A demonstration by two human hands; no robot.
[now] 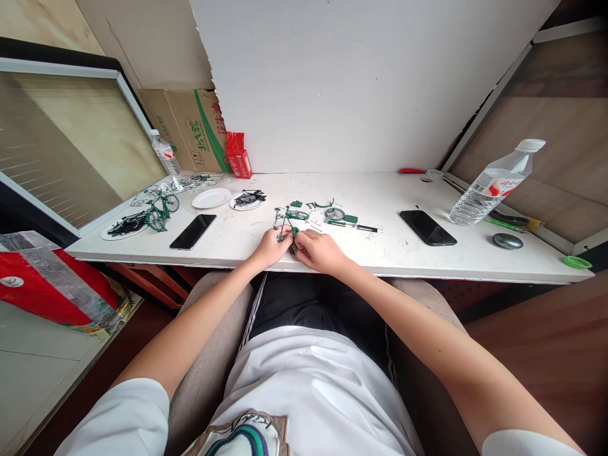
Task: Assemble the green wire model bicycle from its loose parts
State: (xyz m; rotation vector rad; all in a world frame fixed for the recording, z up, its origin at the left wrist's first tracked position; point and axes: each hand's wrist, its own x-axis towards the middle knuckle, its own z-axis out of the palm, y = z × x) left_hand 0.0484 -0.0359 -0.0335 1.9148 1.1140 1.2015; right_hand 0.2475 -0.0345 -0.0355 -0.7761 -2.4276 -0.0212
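Observation:
At the table's front edge, my left hand (272, 247) is closed on the green frame of a small model bicycle (285, 221). My right hand (320, 250) meets it from the other side, its fingers pinched at a green part of the same model. The fingers hide exactly where the parts touch. Just beyond my hands lie loose model pieces: a spoked wheel (335, 214), a green curved piece (324, 204), a small green block (351, 219) and a black stick-like piece (367, 228).
A finished-looking green model bicycle (164, 209) stands at the left beside a plate of black parts (124, 226). Two white plates (211, 197) stand farther back, one bearing black parts. Phones (193, 232) lie on both sides. A water bottle (496, 183) stands right; a carton (190, 130) stands behind.

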